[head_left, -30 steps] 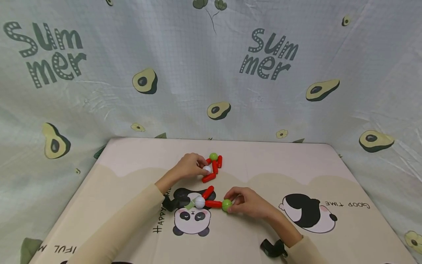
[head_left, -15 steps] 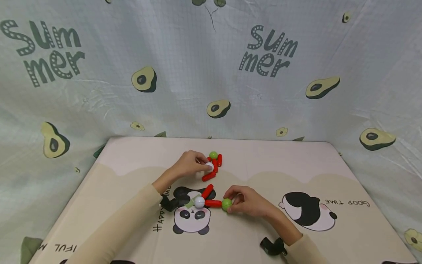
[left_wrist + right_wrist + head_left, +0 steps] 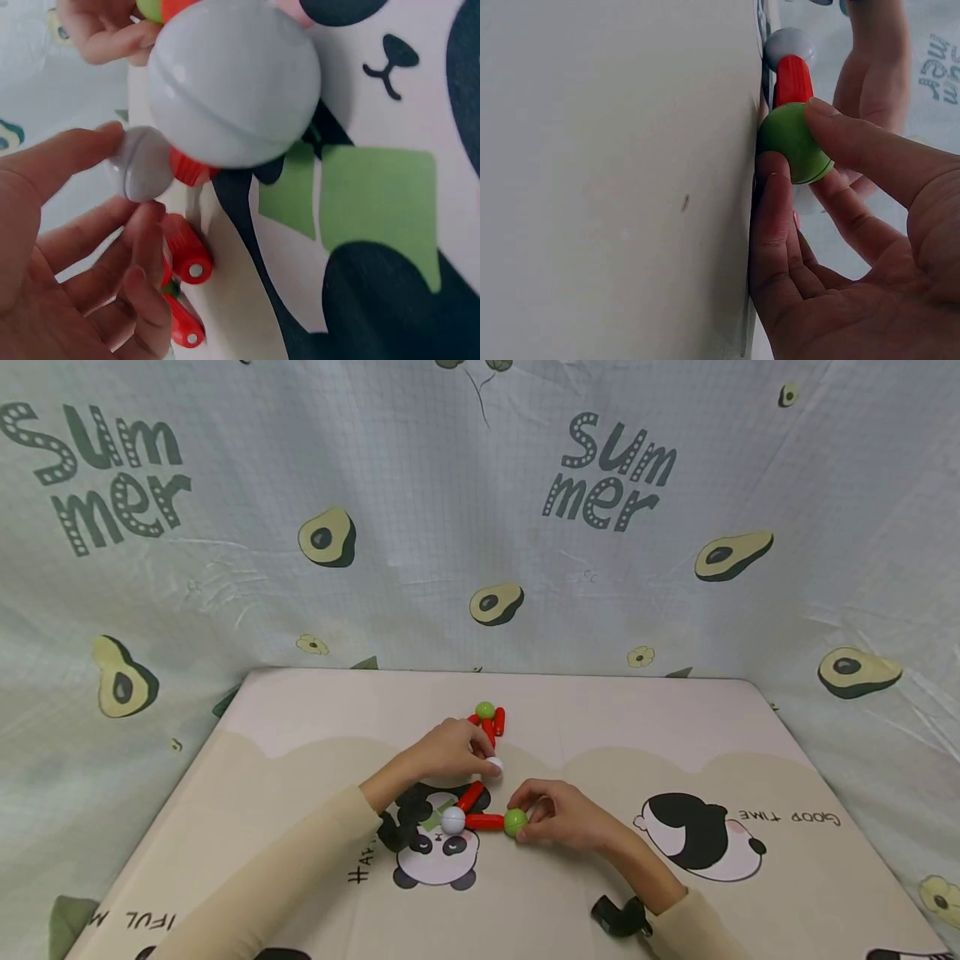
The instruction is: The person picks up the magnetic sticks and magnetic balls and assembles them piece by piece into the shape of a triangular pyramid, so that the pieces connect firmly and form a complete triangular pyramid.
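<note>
A ball pinched in each grip
A white ball [image 3: 146, 165] is pinched by the left grip [image 3: 450, 750] and a green ball [image 3: 515, 822] by the right grip [image 3: 562, 816] — a red stick [image 3: 484, 822] is seen just left of that one, touching a second white ball [image 3: 453, 820]. The balls seem light, hard and slippery — best held round the middle, as they could be rolled away.

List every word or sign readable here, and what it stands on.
"SUMMER", left on the cloth.
"SUMMER", right on the cloth; part of such a print edges the right wrist view.
"GOOD TIME", upside down on the tabletop.
"HA", sideways on the tabletop, rest hidden.
"IFUL M", upside down on the tabletop, incomplete.
Faint marks on the cloth: too small to read.
Balls, rods: no readable text.
</note>
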Demonstrator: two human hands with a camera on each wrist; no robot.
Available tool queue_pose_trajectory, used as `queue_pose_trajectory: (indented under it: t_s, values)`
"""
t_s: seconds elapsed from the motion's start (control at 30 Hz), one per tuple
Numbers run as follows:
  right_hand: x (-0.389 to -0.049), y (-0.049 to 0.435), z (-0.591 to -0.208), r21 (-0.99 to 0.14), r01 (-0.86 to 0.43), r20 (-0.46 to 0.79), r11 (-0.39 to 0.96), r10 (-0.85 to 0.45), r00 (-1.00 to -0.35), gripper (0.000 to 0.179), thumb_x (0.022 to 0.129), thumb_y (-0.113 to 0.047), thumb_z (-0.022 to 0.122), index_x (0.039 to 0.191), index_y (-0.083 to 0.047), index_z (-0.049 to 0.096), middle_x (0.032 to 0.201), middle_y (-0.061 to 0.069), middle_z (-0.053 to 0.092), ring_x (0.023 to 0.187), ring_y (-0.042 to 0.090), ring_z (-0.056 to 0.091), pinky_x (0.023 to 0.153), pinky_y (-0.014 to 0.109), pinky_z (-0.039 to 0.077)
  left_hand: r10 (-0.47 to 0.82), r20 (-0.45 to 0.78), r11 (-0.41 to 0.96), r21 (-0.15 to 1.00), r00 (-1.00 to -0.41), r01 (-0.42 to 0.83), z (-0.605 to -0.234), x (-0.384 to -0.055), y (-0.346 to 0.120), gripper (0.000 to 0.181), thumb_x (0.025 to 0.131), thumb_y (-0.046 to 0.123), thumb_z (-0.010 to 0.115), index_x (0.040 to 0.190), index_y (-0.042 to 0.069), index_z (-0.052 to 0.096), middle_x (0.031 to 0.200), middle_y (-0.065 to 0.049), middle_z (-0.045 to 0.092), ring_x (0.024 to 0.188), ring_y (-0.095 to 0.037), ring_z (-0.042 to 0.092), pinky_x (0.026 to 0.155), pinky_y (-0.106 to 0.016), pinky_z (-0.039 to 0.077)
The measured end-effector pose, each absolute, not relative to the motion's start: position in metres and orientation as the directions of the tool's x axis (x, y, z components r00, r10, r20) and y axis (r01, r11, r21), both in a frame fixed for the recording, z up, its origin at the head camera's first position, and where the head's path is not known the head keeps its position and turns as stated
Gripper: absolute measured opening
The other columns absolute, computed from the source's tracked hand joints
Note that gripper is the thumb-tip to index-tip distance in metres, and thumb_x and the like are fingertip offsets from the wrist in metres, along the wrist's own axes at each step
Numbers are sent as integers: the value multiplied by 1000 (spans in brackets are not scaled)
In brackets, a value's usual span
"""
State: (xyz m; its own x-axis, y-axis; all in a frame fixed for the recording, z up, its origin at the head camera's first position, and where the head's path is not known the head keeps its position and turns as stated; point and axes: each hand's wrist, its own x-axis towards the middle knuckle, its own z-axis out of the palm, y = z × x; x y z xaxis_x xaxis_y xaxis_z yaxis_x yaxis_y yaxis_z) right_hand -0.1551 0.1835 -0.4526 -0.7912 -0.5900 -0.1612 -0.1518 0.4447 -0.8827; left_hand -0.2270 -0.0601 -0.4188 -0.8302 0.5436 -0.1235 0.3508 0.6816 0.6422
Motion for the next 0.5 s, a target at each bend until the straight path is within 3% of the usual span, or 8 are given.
queue_pose_trajectory:
  t_s: [0.5]
  values:
    - [-158,184,-450,-883,-133,-180,450,-587,-789,30,87,-12,82,114,-9,69,105,8,64,84,19,64,74,21,54,530,-142,738,563,-836,372,-415,-223,-53,17,87,32,82,93,16,80,70,5,63,71,-13,57,62,-26,43]
